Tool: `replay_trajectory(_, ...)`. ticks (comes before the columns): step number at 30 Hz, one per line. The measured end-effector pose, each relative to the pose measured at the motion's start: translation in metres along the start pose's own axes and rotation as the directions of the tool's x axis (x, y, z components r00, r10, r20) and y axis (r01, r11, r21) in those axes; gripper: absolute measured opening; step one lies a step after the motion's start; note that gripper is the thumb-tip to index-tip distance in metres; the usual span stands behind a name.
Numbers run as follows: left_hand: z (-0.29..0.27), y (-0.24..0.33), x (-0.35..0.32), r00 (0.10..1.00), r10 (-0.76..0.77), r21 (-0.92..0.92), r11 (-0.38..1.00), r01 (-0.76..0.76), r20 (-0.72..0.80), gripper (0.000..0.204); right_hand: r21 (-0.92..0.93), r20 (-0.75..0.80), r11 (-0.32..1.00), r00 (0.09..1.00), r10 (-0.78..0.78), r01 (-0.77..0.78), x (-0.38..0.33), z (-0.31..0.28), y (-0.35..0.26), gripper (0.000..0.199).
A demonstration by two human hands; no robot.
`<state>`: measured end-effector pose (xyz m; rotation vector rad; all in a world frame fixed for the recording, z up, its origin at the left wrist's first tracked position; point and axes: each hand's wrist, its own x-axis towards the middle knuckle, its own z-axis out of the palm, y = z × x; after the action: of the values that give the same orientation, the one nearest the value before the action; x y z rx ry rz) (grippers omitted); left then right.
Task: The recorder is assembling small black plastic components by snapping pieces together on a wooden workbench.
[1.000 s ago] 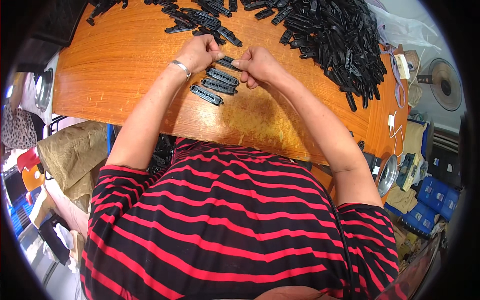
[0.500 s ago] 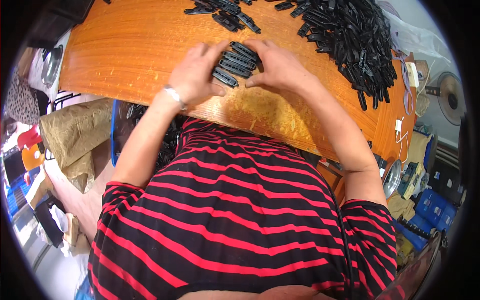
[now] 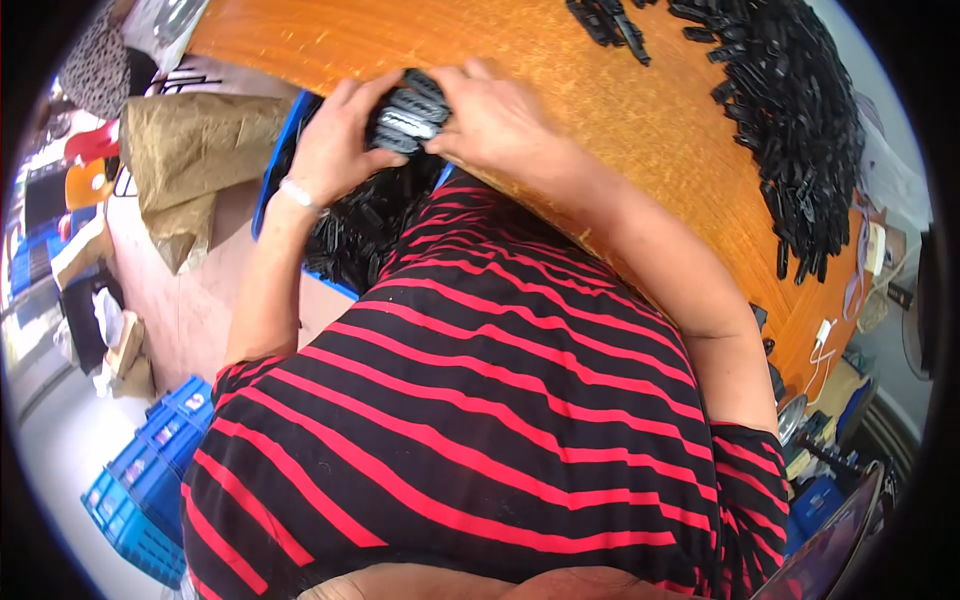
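Note:
Between my two hands is a row of several small, black, elongated plastic pieces [image 3: 408,118], squeezed side by side, one of them glinting in the light. My left hand [image 3: 335,150], a white band on its wrist, presses the row from the left with fingers and thumb. From the right my right hand [image 3: 495,118] closes on the same pieces. Both hands are at the table's front edge, over a blue crate [image 3: 268,195] that holds many similar black pieces [image 3: 350,235]. The exact shape of the held pieces is partly covered by my fingers.
A large heap of black pieces [image 3: 800,130] lies on the right of the wooden table [image 3: 560,90], and a smaller group [image 3: 612,28] at its far side. Crumpled brown paper [image 3: 200,150] is left of the crate. Blue crates [image 3: 160,460] stand on the floor at lower left.
The row of pieces was on the tabletop between my hands. Both hands have brought it left and nearer, off the table edge and over the crate. The view has swung left.

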<state>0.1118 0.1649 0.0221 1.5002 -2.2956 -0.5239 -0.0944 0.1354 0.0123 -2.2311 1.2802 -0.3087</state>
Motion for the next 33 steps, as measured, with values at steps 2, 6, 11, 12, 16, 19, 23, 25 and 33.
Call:
replay_trajectory(2,-0.013,-0.016,-0.028,0.994,-0.112,-0.080,0.991,0.112,0.007,0.083,0.038,0.039,0.997,0.997,-0.066,0.064,0.009,0.012,-0.021,0.064)
replay_trajectory(6,-0.015,-0.054,-0.080,0.935,-0.353,-0.006,0.935,0.354,0.037,0.080,0.138,0.059,0.977,0.984,-0.170,0.161,0.011,0.012,-0.030,0.056)
replay_trajectory(11,0.031,-0.106,-0.117,0.816,-0.572,0.024,0.817,0.576,-0.085,0.063,0.126,-0.154,0.952,0.953,-0.259,0.279,-0.007,-0.011,0.006,0.045)
replay_trajectory(12,0.042,-0.114,-0.119,0.791,-0.609,-0.034,0.793,0.608,-0.049,0.060,0.250,-0.162,0.944,0.970,-0.181,0.217,-0.015,-0.020,0.011,0.039)
replay_trajectory(16,0.096,-0.156,-0.135,0.733,-0.676,-0.146,0.720,0.679,0.073,0.055,0.456,-0.200,0.889,0.978,0.059,0.040,-0.051,-0.061,0.011,0.025)
replay_trajectory(19,0.141,-0.180,-0.148,0.540,-0.839,-0.102,0.532,0.840,0.067,0.063,0.531,-0.291,0.842,0.954,0.070,0.100,-0.074,-0.081,0.008,0.021)
replay_trajectory(23,0.177,-0.182,-0.132,0.402,-0.915,0.112,0.398,0.910,-0.016,0.087,0.422,-0.413,0.890,0.911,0.019,0.173,-0.099,-0.092,0.005,0.020)
replay_trajectory(25,0.203,-0.178,-0.114,0.346,-0.937,0.093,0.342,0.935,-0.037,0.096,0.498,-0.366,0.863,0.923,0.116,0.089,-0.110,-0.085,0.010,0.019)
replay_trajectory(33,0.209,-0.103,-0.048,0.518,-0.845,0.140,0.534,0.834,0.133,0.086,0.610,-0.209,0.779,0.919,0.334,-0.144,-0.132,-0.040,0.019,0.016)
